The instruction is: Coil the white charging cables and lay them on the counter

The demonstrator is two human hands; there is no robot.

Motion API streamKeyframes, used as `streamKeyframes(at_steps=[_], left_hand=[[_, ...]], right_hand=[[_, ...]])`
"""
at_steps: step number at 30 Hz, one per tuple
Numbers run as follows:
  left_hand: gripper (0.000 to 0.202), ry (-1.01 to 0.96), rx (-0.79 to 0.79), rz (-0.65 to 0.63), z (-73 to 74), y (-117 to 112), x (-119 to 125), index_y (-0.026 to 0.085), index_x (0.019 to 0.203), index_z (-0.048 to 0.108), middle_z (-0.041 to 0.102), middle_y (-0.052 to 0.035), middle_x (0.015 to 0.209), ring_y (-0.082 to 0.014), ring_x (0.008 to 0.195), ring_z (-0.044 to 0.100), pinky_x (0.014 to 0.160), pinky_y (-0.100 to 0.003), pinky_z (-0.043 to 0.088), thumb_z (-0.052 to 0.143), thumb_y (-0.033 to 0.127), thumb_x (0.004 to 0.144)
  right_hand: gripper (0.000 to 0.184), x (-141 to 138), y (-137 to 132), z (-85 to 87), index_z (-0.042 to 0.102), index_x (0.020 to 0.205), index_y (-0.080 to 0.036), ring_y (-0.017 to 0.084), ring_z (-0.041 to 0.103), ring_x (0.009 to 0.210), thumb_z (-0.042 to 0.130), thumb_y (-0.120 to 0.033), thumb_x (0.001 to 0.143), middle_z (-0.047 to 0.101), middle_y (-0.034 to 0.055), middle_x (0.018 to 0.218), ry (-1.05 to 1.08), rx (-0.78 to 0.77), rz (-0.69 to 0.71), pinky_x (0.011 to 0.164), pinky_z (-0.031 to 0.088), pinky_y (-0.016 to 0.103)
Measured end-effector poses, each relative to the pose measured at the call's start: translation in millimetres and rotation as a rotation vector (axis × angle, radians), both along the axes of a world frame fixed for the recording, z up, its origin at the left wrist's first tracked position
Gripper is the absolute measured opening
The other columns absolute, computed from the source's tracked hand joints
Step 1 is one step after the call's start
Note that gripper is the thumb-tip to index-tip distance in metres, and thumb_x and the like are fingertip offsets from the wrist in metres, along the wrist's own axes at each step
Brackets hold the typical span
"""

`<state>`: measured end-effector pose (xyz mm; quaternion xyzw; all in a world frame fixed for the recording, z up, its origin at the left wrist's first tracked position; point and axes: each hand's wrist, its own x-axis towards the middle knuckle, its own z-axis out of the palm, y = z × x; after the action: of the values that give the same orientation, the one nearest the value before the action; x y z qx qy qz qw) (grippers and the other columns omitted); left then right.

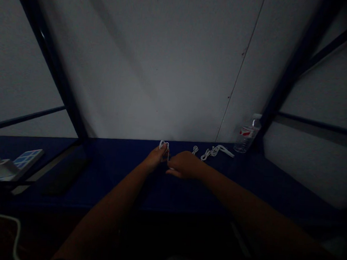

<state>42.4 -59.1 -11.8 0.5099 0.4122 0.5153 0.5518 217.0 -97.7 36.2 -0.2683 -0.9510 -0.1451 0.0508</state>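
Note:
Over the blue shelf [116,169], my left hand [156,156] is closed on a looped white cable [162,142], whose loops stick up above the thumb. My right hand [184,164] is beside it, fingers curled around a stretch of the same cable that runs down between the two hands. A small white piece shows at the right thumb, too dark to make out. Just past the right hand lie a small coiled white cable [195,149] and further bundled white cables [214,151].
A clear plastic bottle [247,134] with a red and white label leans at the back right near a blue post. A dark flat object [68,177] lies on the left. Further left are a white charger-like block [2,169] and a blue-and-white box [28,159]. Behind stands a pale wall.

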Motion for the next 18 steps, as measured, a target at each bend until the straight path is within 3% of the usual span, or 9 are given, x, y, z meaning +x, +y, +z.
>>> streamKeyframes(at_steps=[2,4,7,11,13,16,18], left_hand=[[0.053,-0.067,-0.086,-0.048,-1.3,-3,3,0.014,0.093,0.061,0.064,-0.0064,0.078,-0.0160,0.069,0.060,0.063,-0.027,0.045,0.064,0.063,0.074],[0.056,-0.072,-0.117,-0.114,-0.6,-7,4,0.013,0.090,0.061,0.062,-0.0050,0.071,-0.0136,0.060,0.058,0.055,-0.024,0.042,0.060,0.067,0.075],[0.063,-0.017,-0.109,-0.225,0.1,-11,5,0.014,0.081,0.059,0.052,-0.0001,0.055,-0.0078,0.040,0.042,0.040,-0.020,0.027,0.047,0.076,0.077],[0.074,0.025,-0.091,-0.415,-3.9,-13,7,0.016,0.070,0.052,0.040,0.0021,0.046,-0.0066,0.035,0.030,0.036,-0.021,0.018,0.025,0.085,0.075],[0.079,0.020,-0.061,-0.507,-6.1,-14,5,0.017,0.072,0.051,0.038,0.0026,0.047,-0.0064,0.037,0.029,0.037,-0.020,0.018,0.020,0.089,0.070],[0.080,0.068,0.038,-0.610,-5.5,-17,-2,0.017,0.074,0.051,0.037,0.0037,0.051,-0.0058,0.042,0.026,0.039,-0.020,0.020,0.032,0.094,0.060],[0.075,0.183,0.093,-0.725,-2.8,-19,-6,0.017,0.072,0.052,0.038,0.0033,0.052,-0.0066,0.044,0.028,0.041,-0.022,0.024,0.050,0.090,0.055]], right_hand=[[0.037,-10,-3,-1.1,0.068,0.089,-0.019,0.019,0.062,0.072,0.049,-0.051,0.092,0.071,0.0076,0.082,0.088,0.026,0.083,0.059,0.031,0.026],[0.044,-15,1,-1.4,0.067,0.084,-0.018,0.018,0.060,0.070,0.044,-0.054,0.093,0.070,0.0074,0.080,0.218,0.087,0.106,0.058,0.029,0.026],[0.046,-12,14,-6.2,0.066,0.078,-0.017,0.016,0.057,0.069,0.041,-0.051,0.095,0.067,0.0076,0.078,0.418,0.190,0.090,0.059,0.029,0.027],[0.040,-4,22,-18.3,0.065,0.076,-0.017,0.017,0.054,0.069,0.049,-0.051,0.091,0.062,0.0072,0.074,0.610,0.222,0.024,0.063,0.035,0.029],[0.035,-1,21,-21.3,0.065,0.085,-0.018,0.021,0.056,0.080,0.057,-0.052,0.086,0.063,0.0101,0.086,0.698,0.219,0.011,0.071,0.040,0.031],[0.031,2,15,-22.0,0.063,0.103,-0.021,0.025,0.055,0.097,0.060,-0.046,0.084,0.060,0.0124,0.107,0.756,0.141,0.046,0.081,0.043,0.035],[0.025,3,12,-23.2,0.062,0.106,-0.023,0.023,0.056,0.093,0.056,-0.038,0.087,0.059,0.0107,0.107,0.740,0.015,0.096,0.079,0.045,0.035]])
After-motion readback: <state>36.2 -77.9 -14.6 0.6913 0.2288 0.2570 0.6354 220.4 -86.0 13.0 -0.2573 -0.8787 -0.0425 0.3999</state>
